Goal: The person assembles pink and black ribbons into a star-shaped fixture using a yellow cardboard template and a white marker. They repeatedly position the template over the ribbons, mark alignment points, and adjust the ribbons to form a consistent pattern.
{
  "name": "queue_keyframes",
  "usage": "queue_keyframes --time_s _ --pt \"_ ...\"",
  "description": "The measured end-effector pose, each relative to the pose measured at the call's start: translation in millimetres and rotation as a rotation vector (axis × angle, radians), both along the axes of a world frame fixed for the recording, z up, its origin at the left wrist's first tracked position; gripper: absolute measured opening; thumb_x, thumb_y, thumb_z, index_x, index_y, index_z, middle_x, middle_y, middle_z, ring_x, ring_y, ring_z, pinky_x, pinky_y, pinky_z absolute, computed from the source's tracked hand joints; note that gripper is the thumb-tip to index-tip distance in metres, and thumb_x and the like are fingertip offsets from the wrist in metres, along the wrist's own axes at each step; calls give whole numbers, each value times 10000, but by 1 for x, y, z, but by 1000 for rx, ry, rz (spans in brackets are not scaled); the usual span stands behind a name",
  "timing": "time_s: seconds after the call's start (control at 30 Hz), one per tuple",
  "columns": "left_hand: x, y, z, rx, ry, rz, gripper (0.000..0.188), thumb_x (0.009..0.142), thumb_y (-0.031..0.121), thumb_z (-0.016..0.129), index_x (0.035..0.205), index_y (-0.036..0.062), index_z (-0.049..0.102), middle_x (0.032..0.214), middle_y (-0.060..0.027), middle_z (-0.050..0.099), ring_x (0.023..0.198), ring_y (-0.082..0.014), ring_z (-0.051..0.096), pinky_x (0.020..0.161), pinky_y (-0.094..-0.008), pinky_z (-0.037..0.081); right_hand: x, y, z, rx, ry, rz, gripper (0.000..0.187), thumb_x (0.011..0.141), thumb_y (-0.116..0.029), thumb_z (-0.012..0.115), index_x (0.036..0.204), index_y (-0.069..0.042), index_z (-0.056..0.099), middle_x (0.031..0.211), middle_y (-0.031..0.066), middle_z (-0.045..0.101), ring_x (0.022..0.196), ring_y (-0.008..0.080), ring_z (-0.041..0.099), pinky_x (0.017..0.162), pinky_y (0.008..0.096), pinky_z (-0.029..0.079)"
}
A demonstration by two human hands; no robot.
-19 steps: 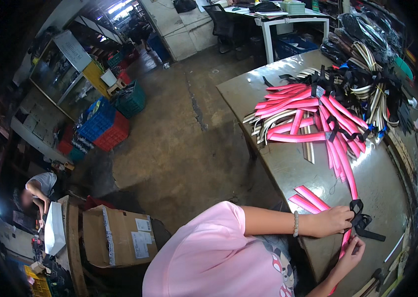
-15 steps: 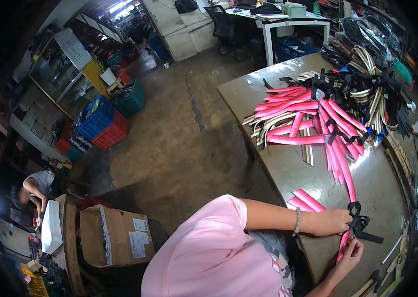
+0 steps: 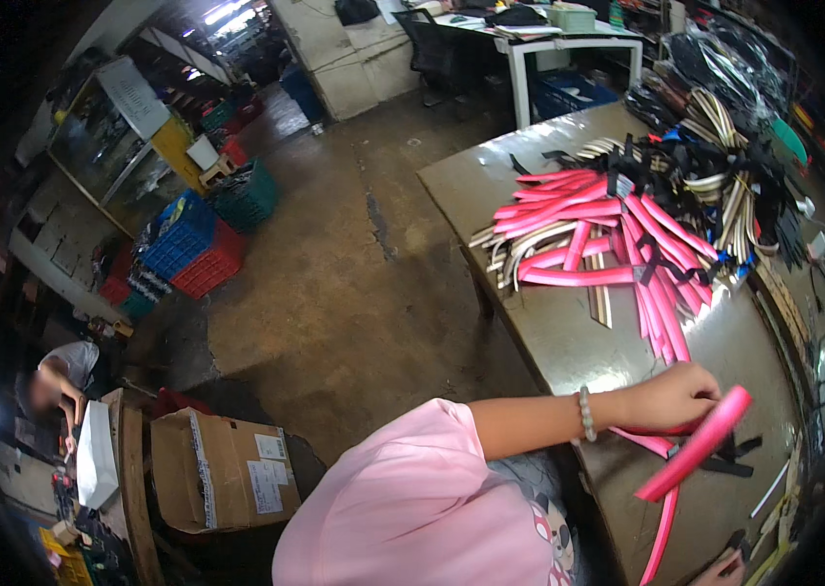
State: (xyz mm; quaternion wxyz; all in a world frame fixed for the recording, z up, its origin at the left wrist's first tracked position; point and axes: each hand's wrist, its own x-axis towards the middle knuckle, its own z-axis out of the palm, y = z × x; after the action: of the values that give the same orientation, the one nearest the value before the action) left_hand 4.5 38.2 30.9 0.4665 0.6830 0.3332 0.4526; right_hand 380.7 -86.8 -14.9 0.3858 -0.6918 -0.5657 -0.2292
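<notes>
Fingers of the left hand [image 3: 678, 396] grasp a pink strap [image 3: 694, 447] above the bench [image 3: 749, 347], between its left and right edges, beside black webbing [image 3: 728, 467], the right hand's [image 3: 722, 570] cut-off grip unreadable, more pink straps [image 3: 569, 277] heaped toward the far edge.

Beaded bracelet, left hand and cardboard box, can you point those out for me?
Beaded bracelet [image 3: 586, 414]: head view, on the beads facing the camera.
Left hand [image 3: 671, 397]: head view, on the back of the hand.
Cardboard box [image 3: 231, 457]: head view, on its labelled panel.
</notes>
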Motion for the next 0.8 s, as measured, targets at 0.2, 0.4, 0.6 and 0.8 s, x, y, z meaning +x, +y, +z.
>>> queue_keyframes --time_s 0.2,0.4,0.6,0.8 --pt "6 -24 -45 29 423 76 194 872 143 627 830 -44 656 841 -265 623 826 -429 624 734 -478 489 -89 20 17 -251 909 313 326 1041 -282 551 1133 15 650 1140 121 667 1056 194 633 950 369 531" --pt "10 -31 -53 260 502 137 235 938 156 599 858 -58 656 880 -275 651 854 -453 627 768 -509 486 -199 45 -10 -390 1115 549 140 956 -128 675 1002 1 644 955 55 672 905 112 627 854 263 505" --pt "3 -31 -31 55 468 112 251 953 192 620 926 -56 646 847 -225 657 793 -370 639 727 -429 492 -213 45 10 -393 1079 483 146 907 -53 686 930 81 630 1003 118 620 887 138 654 795 265 585" --pt "-2 -29 -24 -70 476 69 243 948 160 613 881 -73 622 855 -264 649 842 -428 630 767 -480 485 -224 47 22 -408 928 520 125 891 -65 688 894 46 631 954 137 602 835 198 675 772 298 582"
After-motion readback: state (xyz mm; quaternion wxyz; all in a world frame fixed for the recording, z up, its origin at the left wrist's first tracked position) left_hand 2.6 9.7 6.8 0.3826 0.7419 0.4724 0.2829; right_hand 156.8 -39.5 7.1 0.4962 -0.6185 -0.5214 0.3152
